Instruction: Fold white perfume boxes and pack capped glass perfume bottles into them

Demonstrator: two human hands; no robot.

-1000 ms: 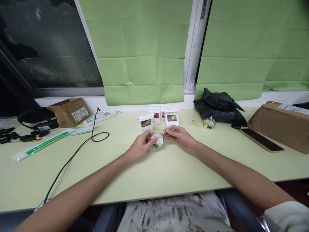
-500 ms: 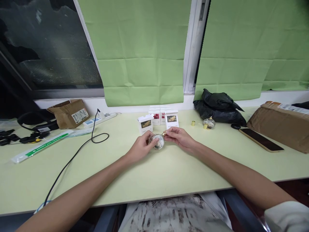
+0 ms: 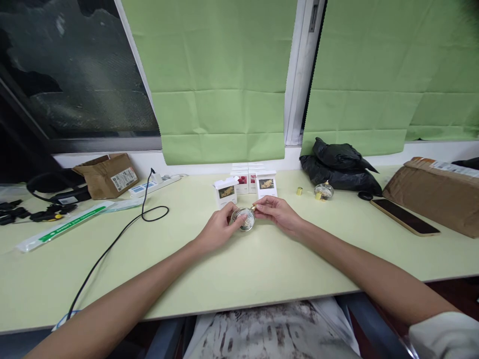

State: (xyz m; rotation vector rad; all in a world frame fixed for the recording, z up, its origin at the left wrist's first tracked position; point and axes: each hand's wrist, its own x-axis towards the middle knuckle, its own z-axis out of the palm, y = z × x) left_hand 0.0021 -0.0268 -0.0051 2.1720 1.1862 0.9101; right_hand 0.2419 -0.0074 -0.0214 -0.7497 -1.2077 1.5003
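Observation:
A round clear perfume bottle with pale contents is tilted in front of me, its gold neck pointing up and right. My left hand is closed around its body, thumb across the glass. At the gold neck, the fingers of my right hand are pinched together on the top, which they partly cover. Just behind stand two small white boxes, a left box and a right box, each with a gold picture. A second round bottle and a small gold cap sit further right.
More white boxes with red pictures stand behind. A phone, a black bag and a large brown parcel lie right. On the left are a black cable, an opened carton and a power strip.
Both hands stay almost where they were, still on the bottle. My right fingers have shifted slightly at the gold top.

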